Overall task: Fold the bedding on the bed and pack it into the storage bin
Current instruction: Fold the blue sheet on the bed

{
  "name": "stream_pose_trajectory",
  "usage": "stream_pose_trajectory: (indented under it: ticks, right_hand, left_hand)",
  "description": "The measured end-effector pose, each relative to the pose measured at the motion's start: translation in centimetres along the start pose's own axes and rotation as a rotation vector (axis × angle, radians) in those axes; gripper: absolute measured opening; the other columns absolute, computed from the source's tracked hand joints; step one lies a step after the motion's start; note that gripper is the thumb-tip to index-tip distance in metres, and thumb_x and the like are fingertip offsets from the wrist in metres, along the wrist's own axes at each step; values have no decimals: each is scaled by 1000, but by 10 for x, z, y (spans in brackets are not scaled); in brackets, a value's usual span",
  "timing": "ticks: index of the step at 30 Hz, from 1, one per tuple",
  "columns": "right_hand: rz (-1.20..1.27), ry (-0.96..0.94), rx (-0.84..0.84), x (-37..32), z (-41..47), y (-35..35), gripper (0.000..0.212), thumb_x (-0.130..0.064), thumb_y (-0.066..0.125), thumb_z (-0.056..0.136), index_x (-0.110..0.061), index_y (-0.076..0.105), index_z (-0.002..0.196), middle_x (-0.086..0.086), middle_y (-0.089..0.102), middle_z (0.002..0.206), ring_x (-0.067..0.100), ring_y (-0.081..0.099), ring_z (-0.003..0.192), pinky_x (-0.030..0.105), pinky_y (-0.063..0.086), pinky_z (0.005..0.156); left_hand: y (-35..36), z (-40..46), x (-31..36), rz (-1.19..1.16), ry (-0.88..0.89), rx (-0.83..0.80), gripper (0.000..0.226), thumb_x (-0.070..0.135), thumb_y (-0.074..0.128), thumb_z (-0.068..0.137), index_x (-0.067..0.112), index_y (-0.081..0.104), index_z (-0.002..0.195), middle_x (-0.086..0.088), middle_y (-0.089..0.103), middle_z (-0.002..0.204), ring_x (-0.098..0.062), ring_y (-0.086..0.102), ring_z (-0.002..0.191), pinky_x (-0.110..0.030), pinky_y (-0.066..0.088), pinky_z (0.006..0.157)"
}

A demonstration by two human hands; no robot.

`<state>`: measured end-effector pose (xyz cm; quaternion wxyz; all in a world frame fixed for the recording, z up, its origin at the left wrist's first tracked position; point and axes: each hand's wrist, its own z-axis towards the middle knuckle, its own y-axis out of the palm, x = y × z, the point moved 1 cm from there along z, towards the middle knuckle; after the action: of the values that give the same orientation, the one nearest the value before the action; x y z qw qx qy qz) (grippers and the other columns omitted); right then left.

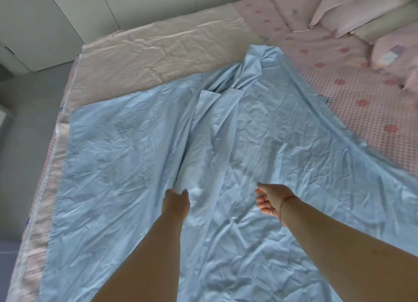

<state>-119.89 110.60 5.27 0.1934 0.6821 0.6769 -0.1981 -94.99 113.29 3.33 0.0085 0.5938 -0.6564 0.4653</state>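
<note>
The light blue sheet [135,154] was lying spread over most of the bed [352,111], crumpled and thin, a smooth woven cloth full of fine creases, and this looked like the laying-out step ahead of the first fold. A long ridge ran up its middle to a bunched knot of fabric [246,73] at the far end. The left hand [176,203] was down at the near foot of that ridge, fingers curled into the cloth, seemingly pinching the fold. The right hand [270,201] hung just above the sheet beside it, fingers loose and apart, holding nothing, a thin red string [285,203] round the wrist. Under the blue lay a pale cream blanket [144,59] with a waffle-like weave, then a pink checked bedsheet with flower dots, and pink pillows [339,12] at the head. No storage bin in view. The next move probably needed that ridge pulled flat and the far bunch shaken out, so the edges could meet cleanly
</note>
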Motion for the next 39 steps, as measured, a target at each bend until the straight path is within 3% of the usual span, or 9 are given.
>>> stream_pose_trajectory:
  ticks: [5,9,15,20,23,27,32,36,39]
  right_hand:
    - [31,19,-7,15,8,-5,24,-26,54,96,-7,56,81,7,41,68,18,38,58,23,34,56]
    - [30,18,-5,17,6,-6,23,-26,54,96,-7,56,83,7,42,68,18,39,58,23,35,56]
    - [59,-16,-22,3,-6,-1,27,-30,54,96,-9,55,79,7,43,70,18,40,59,22,41,62]
    - [-178,-167,168,-6,-14,-7,51,-51,52,91,-6,59,116,13,57,110,29,56,98,34,44,83]
    - [-353,-203,289,-2,-15,-24,56,-45,50,94,5,58,119,16,59,108,30,55,98,33,40,82]
    - [-430,-158,419,9,-21,-50,54,-36,31,102,8,55,121,26,56,124,37,52,115,36,38,88]
    - [-395,20,552,41,-40,-96,43,-19,26,104,5,42,135,21,45,140,32,43,130,33,41,96]
    - [-170,142,628,97,-29,-142,41,-17,33,102,0,41,138,15,43,144,31,45,129,22,39,63]
    - [-196,217,684,113,-31,-164,47,-28,33,102,2,44,137,21,48,137,35,47,125,36,41,93]
  left_hand:
    - [13,12,-9,-31,15,10,57,37,56,92,7,44,139,-12,54,134,-33,54,118,-40,46,100]
    - [15,1,6,-135,181,-49,28,27,57,93,11,58,71,-2,50,65,-21,46,60,-30,39,59]
    - [40,-47,24,-222,289,-323,17,19,62,93,18,65,76,13,42,40,-4,31,41,-20,27,44]
    - [92,-120,8,-241,250,-748,24,15,73,85,24,72,63,15,51,49,0,38,47,-13,31,45]
    - [109,-150,-2,-167,238,-910,13,32,76,82,21,71,75,14,55,57,-4,46,51,-15,38,57]
    - [104,-157,1,-240,150,-948,12,22,61,93,16,71,92,9,68,73,-2,61,66,-16,47,67]
    - [95,-148,2,-224,-11,-914,37,44,39,100,20,66,108,-1,67,98,-14,61,84,-28,48,75]
    - [102,-146,-5,-322,-112,-859,40,46,37,100,18,65,107,-4,69,102,-17,65,87,-32,50,75]
    - [112,-146,-9,-327,-141,-845,41,47,39,99,17,65,106,-5,70,101,-19,66,89,-33,51,74]
